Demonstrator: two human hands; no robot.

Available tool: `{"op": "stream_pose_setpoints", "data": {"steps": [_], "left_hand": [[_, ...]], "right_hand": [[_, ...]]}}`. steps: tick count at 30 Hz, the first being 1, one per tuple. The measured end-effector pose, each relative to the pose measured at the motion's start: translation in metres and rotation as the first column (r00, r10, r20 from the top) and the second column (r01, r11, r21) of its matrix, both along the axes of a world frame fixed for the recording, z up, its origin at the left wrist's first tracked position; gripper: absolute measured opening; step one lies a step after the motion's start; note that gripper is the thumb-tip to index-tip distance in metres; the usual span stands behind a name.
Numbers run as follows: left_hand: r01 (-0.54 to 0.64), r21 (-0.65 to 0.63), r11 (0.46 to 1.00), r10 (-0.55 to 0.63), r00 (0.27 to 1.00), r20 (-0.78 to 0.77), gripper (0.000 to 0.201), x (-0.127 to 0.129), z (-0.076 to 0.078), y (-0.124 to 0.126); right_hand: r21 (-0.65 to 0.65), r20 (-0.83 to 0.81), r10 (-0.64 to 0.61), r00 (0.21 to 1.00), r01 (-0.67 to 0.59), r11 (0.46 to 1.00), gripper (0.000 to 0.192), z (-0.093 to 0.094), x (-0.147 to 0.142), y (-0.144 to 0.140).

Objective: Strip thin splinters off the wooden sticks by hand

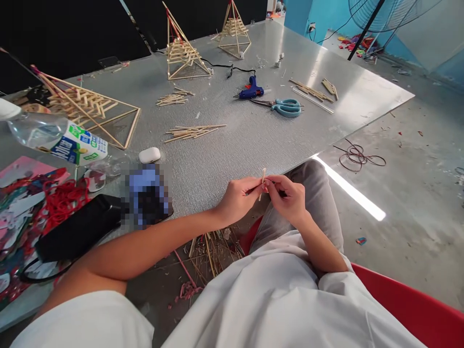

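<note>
My left hand point(237, 198) and my right hand point(288, 195) meet just off the near edge of the grey table point(232, 145), over my lap. Both pinch one short pale wooden stick point(263, 177), which stands nearly upright between the fingertips. A loose pile of similar sticks point(194, 132) lies on the table ahead of my hands. Further back sit a blue glue gun point(252, 90) and teal-handled scissors point(284, 106).
Three stick pyramids stand on the table: one lying at the left point(85, 108), two upright at the back point(183, 50) point(234, 30). A plastic bottle point(54, 137), white earbud case point(150, 154), black pouch point(78, 232) and red string point(61, 200) crowd the left. Stick scraps point(210, 251) litter the floor.
</note>
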State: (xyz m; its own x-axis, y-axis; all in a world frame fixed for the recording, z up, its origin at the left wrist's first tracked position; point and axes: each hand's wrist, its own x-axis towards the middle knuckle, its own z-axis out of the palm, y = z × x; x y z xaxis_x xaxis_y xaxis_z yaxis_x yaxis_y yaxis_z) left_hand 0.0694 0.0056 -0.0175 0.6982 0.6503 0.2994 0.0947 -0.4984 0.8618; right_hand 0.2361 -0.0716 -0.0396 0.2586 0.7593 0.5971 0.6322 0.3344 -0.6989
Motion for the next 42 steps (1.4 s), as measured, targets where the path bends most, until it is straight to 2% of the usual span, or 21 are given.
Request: {"op": "stream_pose_setpoints", "data": {"steps": [5, 13, 17, 20, 23, 26, 29, 32, 33, 35, 36, 40, 42], "left_hand": [[0.010, 0.008, 1.000, -0.010, 1.000, -0.014, 0.044, 0.000, 0.004, 0.001], [0.054, -0.003, 0.999, -0.054, 0.998, -0.019, 0.035, 0.000, 0.007, -0.005], [0.009, -0.146, 0.989, -0.011, 1.000, -0.014, 0.037, -0.001, 0.014, -0.007], [-0.020, -0.272, 0.962, 0.024, 1.000, 0.011, 0.046, -0.001, 0.016, -0.006], [-0.063, -0.359, 0.931, 0.077, 0.997, 0.025, 0.052, -0.001, 0.016, -0.004], [-0.083, -0.408, 0.909, 0.104, 0.994, 0.030, 0.051, -0.001, 0.013, -0.002], [-0.067, -0.451, 0.890, 0.092, 0.995, 0.032, 0.052, -0.001, 0.012, -0.002], [-0.046, -0.469, 0.882, 0.075, 0.996, 0.044, 0.049, -0.001, 0.012, -0.001], [-0.042, -0.473, 0.880, 0.075, 0.996, 0.050, 0.048, -0.002, 0.012, -0.001], [-0.038, -0.485, 0.874, 0.075, 0.996, 0.056, 0.047, -0.002, 0.011, 0.000], [-0.037, -0.490, 0.871, 0.074, 0.996, 0.055, 0.047, -0.002, 0.011, 0.000], [-0.048, -0.497, 0.866, 0.075, 0.997, 0.035, 0.045, -0.003, 0.011, 0.000], [-0.046, -0.493, 0.869, 0.075, 0.996, 0.039, 0.042, -0.003, 0.014, 0.000]], "right_hand": [[-0.074, -0.023, 0.003, 1.000, -0.005, 0.997, 0.020, 0.001, 0.000, 0.000], [-0.089, -0.141, 0.083, 0.987, -0.097, 0.991, 0.012, 0.004, 0.001, 0.000], [-0.108, -0.215, 0.118, 0.970, -0.144, 0.984, 0.011, 0.003, 0.013, -0.006], [-0.066, -0.268, 0.168, 0.949, -0.192, 0.979, 0.013, 0.003, 0.021, -0.012], [-0.114, -0.143, 0.199, 0.970, -0.216, 0.970, 0.018, 0.009, 0.022, -0.016], [-0.311, 0.109, 0.309, 0.945, -0.263, 0.913, 0.017, 0.012, 0.017, -0.014], [-0.529, 0.319, 0.436, 0.842, -0.223, 0.819, 0.021, 0.003, 0.009, -0.005], [-0.664, 0.374, 0.537, 0.756, -0.186, 0.724, 0.017, -0.010, 0.005, 0.004], [-0.678, 0.367, 0.555, 0.747, -0.194, 0.709, 0.025, -0.013, 0.005, 0.007], [-0.661, 0.346, 0.562, 0.751, -0.230, 0.715, 0.041, -0.015, 0.007, 0.009], [-0.637, 0.331, 0.557, 0.762, -0.255, 0.727, 0.042, -0.013, 0.009, 0.010], [-0.497, 0.201, 0.501, 0.842, -0.353, 0.793, 0.030, 0.000, 0.021, 0.004], [-0.411, 0.134, 0.430, 0.893, -0.345, 0.844, 0.026, 0.007, 0.026, 0.000]]}}
